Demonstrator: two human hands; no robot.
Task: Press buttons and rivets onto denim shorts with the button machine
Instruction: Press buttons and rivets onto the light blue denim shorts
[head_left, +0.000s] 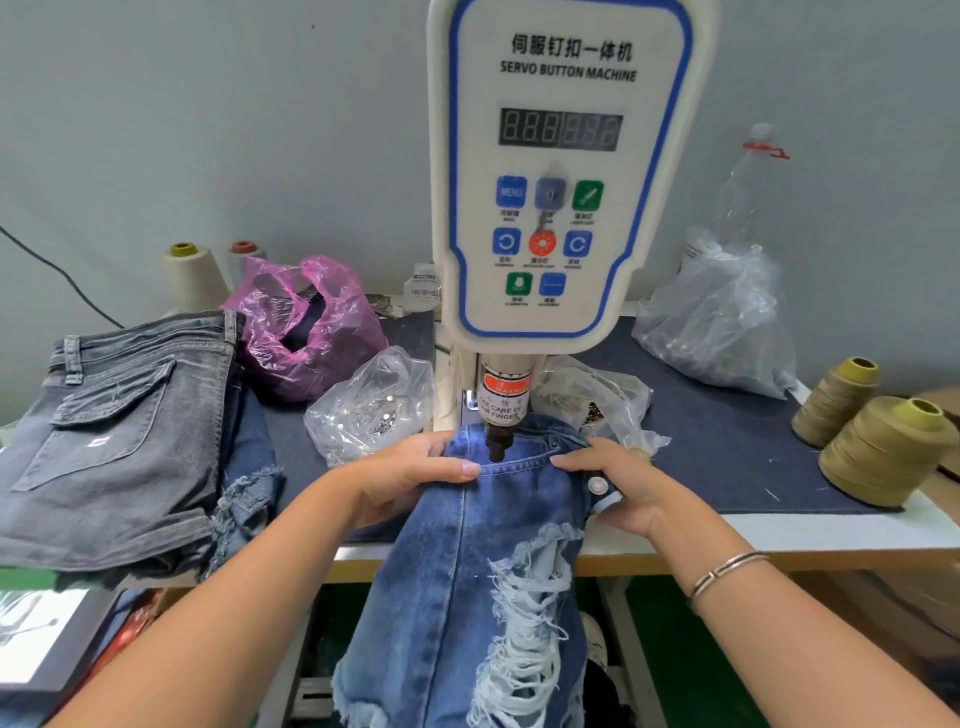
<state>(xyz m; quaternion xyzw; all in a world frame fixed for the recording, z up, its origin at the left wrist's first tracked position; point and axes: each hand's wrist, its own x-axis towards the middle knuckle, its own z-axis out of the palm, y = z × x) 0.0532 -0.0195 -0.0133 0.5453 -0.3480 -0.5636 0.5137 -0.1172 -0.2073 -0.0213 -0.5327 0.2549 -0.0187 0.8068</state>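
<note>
Head view: blue denim shorts (483, 561) lie with the long axis running away from the person, waistband at the far end under the press head (497, 447) of the button machine (558, 171), frayed legs hanging off the near edge of the surface (727, 457). Left hand (410, 480) grips the waistband left of the press head, fingers curled on the denim. Right hand (621, 486) holds the waistband on the right, thumb on top, just beside a silver button (598, 485) (already on the shorts). Surface has a dark blue mat. Grey shorts (119, 441) stacked at left, pink bag (306, 327) behind them, clear bags (374, 405) of small metal parts beside the machine, olive thread cones (883, 447) at right, plastic bottle (743, 187) at back. Plain grey wall behind.
</note>
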